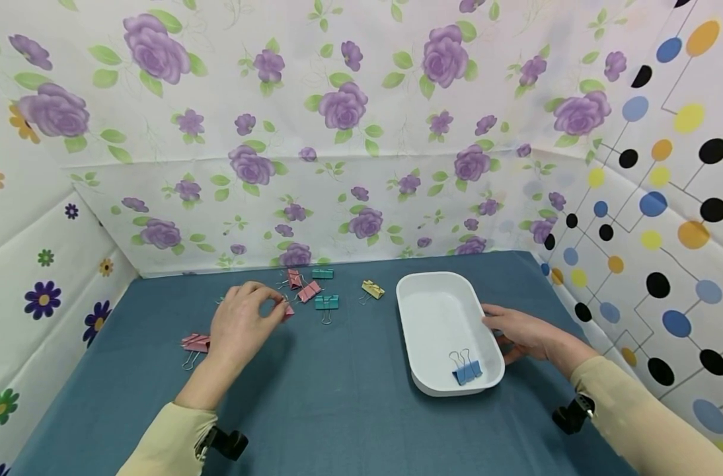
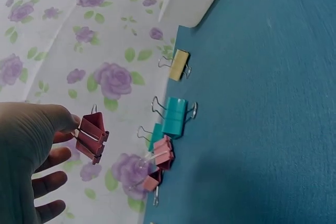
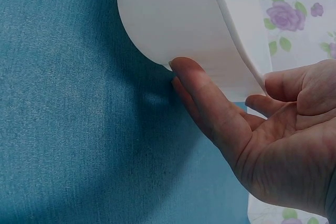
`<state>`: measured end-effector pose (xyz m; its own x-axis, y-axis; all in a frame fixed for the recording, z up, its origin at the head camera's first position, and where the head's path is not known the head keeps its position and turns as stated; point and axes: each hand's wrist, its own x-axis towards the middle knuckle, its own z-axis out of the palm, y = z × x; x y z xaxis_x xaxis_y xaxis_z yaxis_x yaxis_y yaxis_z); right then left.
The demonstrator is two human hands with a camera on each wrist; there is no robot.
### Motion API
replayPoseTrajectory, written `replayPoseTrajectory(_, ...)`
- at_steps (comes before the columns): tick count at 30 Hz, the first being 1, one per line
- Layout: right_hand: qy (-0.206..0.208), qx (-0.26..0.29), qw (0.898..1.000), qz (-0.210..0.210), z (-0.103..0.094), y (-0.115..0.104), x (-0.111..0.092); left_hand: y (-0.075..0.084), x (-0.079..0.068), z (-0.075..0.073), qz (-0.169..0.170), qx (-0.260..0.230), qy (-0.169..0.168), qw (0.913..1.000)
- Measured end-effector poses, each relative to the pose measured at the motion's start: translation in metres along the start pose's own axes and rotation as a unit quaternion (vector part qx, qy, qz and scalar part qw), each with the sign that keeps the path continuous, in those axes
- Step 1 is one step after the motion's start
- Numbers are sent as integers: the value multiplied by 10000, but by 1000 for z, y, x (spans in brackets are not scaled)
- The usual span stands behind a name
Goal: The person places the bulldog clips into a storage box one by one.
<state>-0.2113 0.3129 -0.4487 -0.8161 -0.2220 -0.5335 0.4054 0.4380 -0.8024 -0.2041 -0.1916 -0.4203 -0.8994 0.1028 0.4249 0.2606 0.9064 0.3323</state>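
My left hand point(image 1: 242, 324) pinches a pink binder clip point(image 2: 92, 136) by its wire handle, held up off the blue cloth. Two more pink binder clips point(image 1: 309, 291), two teal ones point(image 1: 327, 302) and a yellow one point(image 1: 373, 288) lie just beyond and to the right of it. Over at the right, my right hand point(image 1: 525, 332) holds the side of a white tray point(image 1: 439, 311), fingers at its rim and thumb low against the outer wall point(image 3: 178, 24). Inside the tray, at its near end, lies a blue binder clip point(image 1: 467, 372).
More pink binder clips point(image 1: 195, 342) lie left of my left wrist, partly hidden by it. Flower-printed cloth point(image 1: 338, 198) rises behind the blue-covered table point(image 1: 338, 410), and dotted cloth point(image 1: 665, 231) stands at the right.
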Motion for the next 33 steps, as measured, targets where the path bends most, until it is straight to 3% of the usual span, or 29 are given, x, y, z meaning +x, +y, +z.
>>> replayPoseTrajectory(19,-25,-13,10000,-29,1,1,0,22,2,-17,324,-248,298,9987)
replayPoseTrajectory(33,102,-73,9999,-6,2,2,1,35,4,-18,510,-352,338,9975)
